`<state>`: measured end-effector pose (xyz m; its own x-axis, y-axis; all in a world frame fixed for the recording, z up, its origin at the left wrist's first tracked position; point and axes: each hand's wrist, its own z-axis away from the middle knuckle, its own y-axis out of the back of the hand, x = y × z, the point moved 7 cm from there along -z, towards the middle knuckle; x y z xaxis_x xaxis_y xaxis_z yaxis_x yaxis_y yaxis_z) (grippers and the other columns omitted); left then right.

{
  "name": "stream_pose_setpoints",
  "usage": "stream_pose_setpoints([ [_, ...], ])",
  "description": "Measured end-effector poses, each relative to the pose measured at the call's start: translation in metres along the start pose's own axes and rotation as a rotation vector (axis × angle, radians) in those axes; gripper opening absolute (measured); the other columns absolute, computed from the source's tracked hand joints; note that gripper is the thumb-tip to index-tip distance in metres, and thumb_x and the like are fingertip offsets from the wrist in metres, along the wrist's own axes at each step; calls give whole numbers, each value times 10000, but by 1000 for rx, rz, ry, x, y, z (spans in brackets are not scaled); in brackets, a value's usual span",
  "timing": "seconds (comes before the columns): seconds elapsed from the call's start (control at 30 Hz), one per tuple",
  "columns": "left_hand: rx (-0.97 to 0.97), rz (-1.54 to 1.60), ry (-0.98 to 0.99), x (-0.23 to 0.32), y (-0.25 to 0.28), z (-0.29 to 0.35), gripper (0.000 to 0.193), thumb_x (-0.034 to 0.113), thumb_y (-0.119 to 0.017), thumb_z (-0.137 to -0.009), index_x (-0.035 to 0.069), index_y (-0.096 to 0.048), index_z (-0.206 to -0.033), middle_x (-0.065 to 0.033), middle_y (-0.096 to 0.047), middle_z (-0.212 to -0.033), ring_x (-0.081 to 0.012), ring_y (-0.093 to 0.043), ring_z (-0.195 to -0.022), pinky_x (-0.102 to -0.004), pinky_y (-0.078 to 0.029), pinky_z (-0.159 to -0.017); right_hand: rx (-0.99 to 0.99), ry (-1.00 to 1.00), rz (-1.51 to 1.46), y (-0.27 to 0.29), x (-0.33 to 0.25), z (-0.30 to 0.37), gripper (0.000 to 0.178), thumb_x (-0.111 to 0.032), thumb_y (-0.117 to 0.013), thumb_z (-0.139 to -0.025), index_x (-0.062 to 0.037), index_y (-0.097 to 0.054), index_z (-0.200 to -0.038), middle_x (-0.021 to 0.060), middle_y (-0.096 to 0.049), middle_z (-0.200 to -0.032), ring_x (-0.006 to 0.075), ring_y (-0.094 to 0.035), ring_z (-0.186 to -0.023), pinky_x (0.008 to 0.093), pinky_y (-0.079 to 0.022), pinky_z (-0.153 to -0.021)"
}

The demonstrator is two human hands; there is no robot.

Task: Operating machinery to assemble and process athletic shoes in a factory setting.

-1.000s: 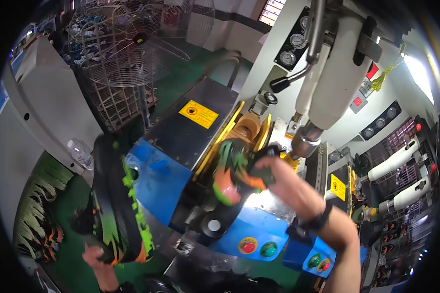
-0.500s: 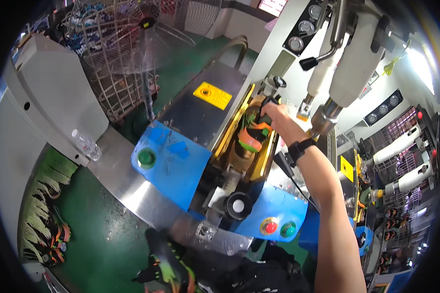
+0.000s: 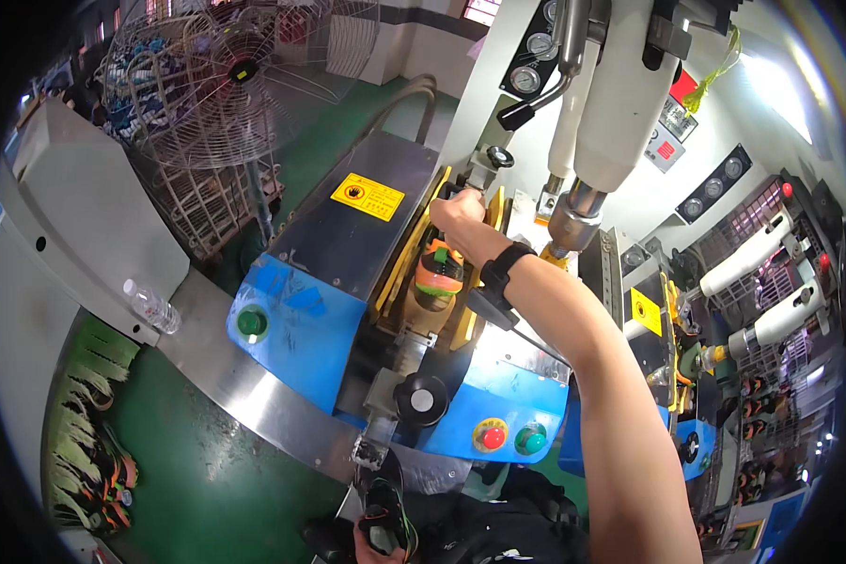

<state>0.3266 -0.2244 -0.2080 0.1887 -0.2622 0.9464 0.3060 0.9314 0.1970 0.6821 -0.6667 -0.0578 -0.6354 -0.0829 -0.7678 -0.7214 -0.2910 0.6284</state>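
Note:
Inside the press machine, a shoe with an orange and green toe [image 3: 438,279] lies between two yellow side pads [image 3: 409,249]. My right hand [image 3: 459,212] is closed at the far end of this shoe, around its dark upper part; the fingertips are partly hidden. A black band circles the right wrist. Low in the picture, close to my body, a dark shoe [image 3: 383,512] with a light opening is held in my left hand [image 3: 374,553], which shows only in part at the lower edge.
Blue machine covers [image 3: 301,310] carry green and red buttons, with a black knob [image 3: 421,399] between them. A white press cylinder [image 3: 620,103] hangs at the right. A plastic bottle [image 3: 152,305] stands on the left ledge. Beyond are a fan [image 3: 240,85] and a wire cart [image 3: 221,202].
My right hand and the machine appear further left in view. The dark shoe at the bottom has shifted right, and part of my left hand now shows on it. The right hand stays at the machine's shoe.

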Motion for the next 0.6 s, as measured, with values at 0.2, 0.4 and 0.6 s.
stream_pose_setpoints([
  [0.2,-14,206,308,-71,-29,17,684,169,-759,-755,15,-415,-1325,-176,-543,-1197,-294,-572,-1053,-390,-454,-898,207,443,-6,32,15,49,527,-101,-586,-705,58,-354,-1150,338,-517,-1057,480,-542,-1005,514,-434,-931],
  [0.4,9,300,155,-96,-51,-5,713,144,-692,-752,14,-343,-1359,-139,-506,-1247,-270,-533,-1125,-376,-414,-992,-117,211,10,13,54,12,700,-102,-617,-723,31,-252,-1306,327,-419,-1214,482,-493,-1122,488,-428,-985],
  [0.6,-142,-330,96,-52,-37,21,934,-16,-669,-686,28,-107,-1431,-165,-403,-1350,-308,-452,-1232,-393,-335,-1082,-42,331,-12,-5,47,22,627,-69,-639,-717,45,-285,-1222,317,-424,-1165,466,-506,-1095,507,-428,-972],
])
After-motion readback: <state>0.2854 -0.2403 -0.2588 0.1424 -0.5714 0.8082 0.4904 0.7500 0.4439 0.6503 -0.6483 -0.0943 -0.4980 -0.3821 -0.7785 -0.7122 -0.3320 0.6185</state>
